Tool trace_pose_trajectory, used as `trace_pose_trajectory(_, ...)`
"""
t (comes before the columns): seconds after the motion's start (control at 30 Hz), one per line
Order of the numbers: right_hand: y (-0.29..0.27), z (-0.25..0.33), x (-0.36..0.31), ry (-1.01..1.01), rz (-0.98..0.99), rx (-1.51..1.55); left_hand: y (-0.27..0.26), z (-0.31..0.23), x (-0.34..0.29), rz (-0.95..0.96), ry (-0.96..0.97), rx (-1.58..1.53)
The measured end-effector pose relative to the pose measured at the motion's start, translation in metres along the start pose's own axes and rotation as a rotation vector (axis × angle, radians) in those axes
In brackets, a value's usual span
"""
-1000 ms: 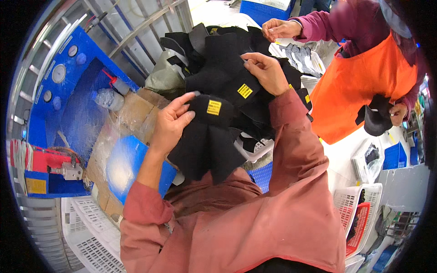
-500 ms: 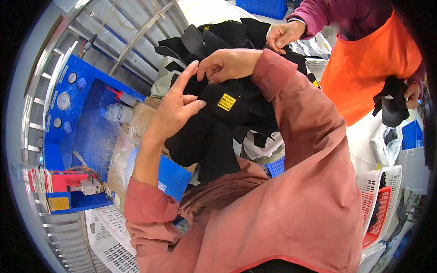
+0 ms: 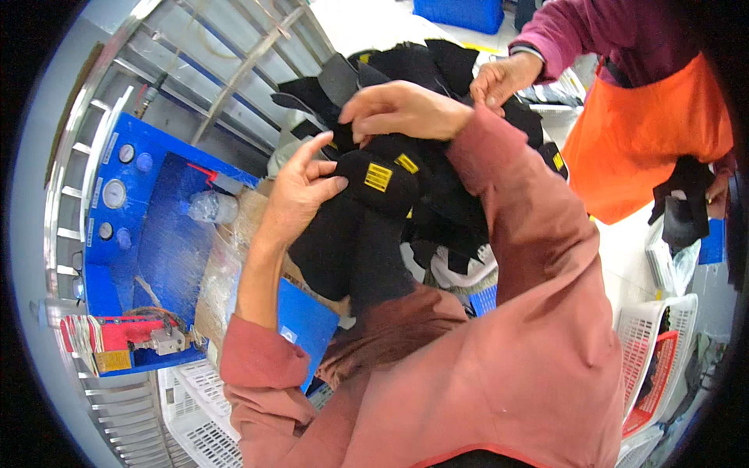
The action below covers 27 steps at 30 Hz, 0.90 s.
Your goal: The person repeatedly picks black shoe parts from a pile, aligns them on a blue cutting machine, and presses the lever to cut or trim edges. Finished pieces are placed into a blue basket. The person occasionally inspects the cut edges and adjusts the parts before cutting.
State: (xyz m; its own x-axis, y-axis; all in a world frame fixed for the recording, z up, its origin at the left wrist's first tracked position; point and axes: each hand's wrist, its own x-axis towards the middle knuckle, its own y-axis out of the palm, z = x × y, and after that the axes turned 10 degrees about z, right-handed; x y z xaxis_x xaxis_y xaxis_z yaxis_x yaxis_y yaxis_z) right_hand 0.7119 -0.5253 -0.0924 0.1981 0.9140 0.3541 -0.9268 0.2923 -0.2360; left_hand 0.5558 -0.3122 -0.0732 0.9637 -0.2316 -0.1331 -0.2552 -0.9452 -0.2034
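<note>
Over a heap of black, cloth-like pieces (image 3: 460, 195), both my hands are raised. My left hand (image 3: 296, 195) is at the left edge of a rounded black piece with a yellow label (image 3: 378, 177); its index finger and thumb stand apart, the thumb tip against the edge of the piece. My right hand (image 3: 409, 111) hovers just above that piece, fingers pointing left and loosely bent, thumb below them, with nothing visible between them. Motion blurs its fingertips slightly. A second yellow label (image 3: 406, 163) shows beside the first.
At the left stands a blue machine (image 3: 168, 226) with gauges and a plastic bottle (image 3: 212, 207). Across the heap, a co-worker in an orange apron (image 3: 640, 140) reaches in with one hand (image 3: 503, 80) and holds a black piece (image 3: 686, 207) in the other. White baskets (image 3: 659, 312) stand at the right.
The view has shifted slightly. The black piece under my hands has turned a little, and a second yellow label now shows. My left index finger is more bent.
</note>
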Motion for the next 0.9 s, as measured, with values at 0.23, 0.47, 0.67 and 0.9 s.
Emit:
trace_pose_trajectory(0.23, 0.031, -0.011, -0.049, 0.153, -0.147, 0.271, -0.018, 0.018, -0.015, -0.282, 0.055, -0.299)
trace_pose_trajectory(0.47, 0.056, -0.020, -0.032, 0.155, -0.390, 0.188, -0.006, 0.022, -0.031, -0.307, 0.073, -0.269)
trace_pose_trajectory(0.67, 0.045, -0.006, -0.034, 0.150, -0.554, -0.034, -0.045, -0.011, -0.066, -0.367, 0.212, -0.177)
trace_pose_trajectory(0.9, 0.051, -0.019, -0.025, 0.172, -0.419, -0.084, -0.047, -0.004, -0.048, -0.385, 0.237, -0.038)
